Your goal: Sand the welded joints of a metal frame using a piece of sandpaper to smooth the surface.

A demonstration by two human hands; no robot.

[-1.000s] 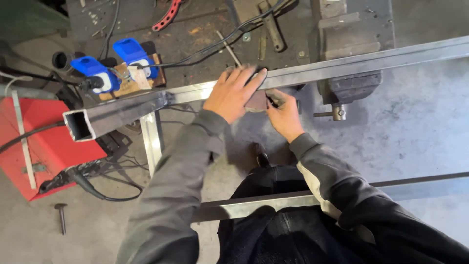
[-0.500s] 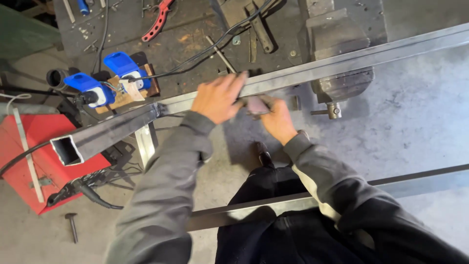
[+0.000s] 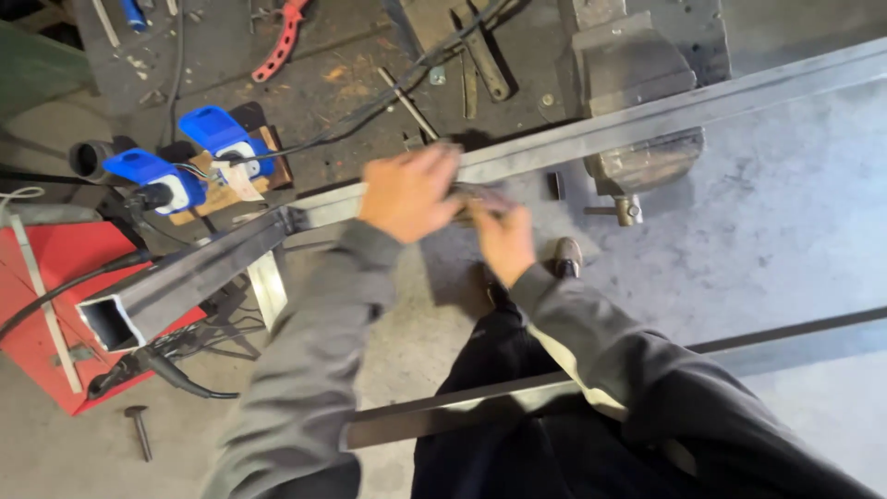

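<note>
The long square steel tube (image 3: 573, 139) runs slantwise across the view, its right part lying at the grey vise (image 3: 637, 102) on the bench (image 3: 314, 83), its open hollow end (image 3: 111, 323) showing nothing inside. The left hand (image 3: 407, 192) lies flat and spread over the tube's top face. The right hand (image 3: 504, 236) sits just below the tube, fingers curled against its underside; blur hides whether it grips anything. Two blue plugs (image 3: 185, 157) sit in a socket block near a red box (image 3: 42, 305). A flat steel bar (image 3: 601, 370) crosses lower down.
</note>
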